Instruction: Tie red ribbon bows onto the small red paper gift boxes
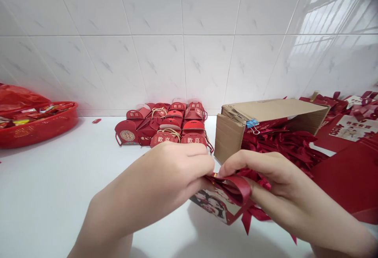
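A small dark red gift box [211,205] with a printed picture on its side is held tilted above the white tabletop. My left hand [180,171] is closed on its top edge, with the fingertips partly hidden behind the knuckles. From the other side my right hand [274,185] grips the same box, index finger and thumb curled about its top. A wide red ribbon loop [241,189] bulges out between the two hands at the top of the box. Whether the right fingertips pinch the ribbon itself, I cannot tell.
Several filled red boxes [174,126] stand by the tiled wall. A cardboard box [274,108] on its side spills red ribbons [283,148], a blue clip [252,123] on its edge. Flat red cartons [348,167] lie right; a red basin [56,126] of wrapped sweets sits left.
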Motion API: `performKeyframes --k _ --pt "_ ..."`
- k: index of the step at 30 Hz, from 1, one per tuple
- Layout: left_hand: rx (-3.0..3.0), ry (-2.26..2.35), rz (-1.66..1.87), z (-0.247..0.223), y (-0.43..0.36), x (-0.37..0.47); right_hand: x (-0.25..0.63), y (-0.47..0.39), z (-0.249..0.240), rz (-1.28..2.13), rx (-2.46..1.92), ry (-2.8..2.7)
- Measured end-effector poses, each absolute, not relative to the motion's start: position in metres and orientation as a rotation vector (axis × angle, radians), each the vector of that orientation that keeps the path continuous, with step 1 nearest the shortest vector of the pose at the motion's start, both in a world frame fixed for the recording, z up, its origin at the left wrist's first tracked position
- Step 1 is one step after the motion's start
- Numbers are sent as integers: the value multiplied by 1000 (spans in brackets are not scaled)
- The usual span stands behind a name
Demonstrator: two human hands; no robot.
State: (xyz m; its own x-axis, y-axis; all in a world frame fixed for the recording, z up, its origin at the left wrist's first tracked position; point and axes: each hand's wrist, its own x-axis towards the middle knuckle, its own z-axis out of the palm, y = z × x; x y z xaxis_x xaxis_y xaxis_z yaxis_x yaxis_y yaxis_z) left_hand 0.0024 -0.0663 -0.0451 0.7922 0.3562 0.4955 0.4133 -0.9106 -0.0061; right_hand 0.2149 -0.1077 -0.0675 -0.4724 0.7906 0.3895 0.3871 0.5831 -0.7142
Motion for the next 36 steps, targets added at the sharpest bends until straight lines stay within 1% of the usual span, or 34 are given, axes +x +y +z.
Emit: performKeyframes --k 3,6,12,16,19,25,32,36 --pt "-2960 -746 -713 -45 -63 2 216 -104 -67 680 -930 -2105" --pt "-3004 -758 -707 -44 -62 2 219 -101 -69 623 -906 -2092" --pt "-2839 -490 -837 -43 -61 3 221 -105 -72 499 -782 -2129" --pt "-2678 -246 -1027 -44 -55 6 213 -110 -69 455 -939 -2043" --pt "-2681 -180 -1088 -46 -51 8 207 -111 -67 405 -963 -2034" --pt "-2661 -177 -1057 -47 -50 7 204 -109 -70 217 -880 -2016" --pt "-2712 -259 -1118 -47 -48 5 203 -107 -74 -13 -804 -2026" --pt "-2786 -288 -1147 -42 -51 3 206 -109 -72 9 -747 -2097"
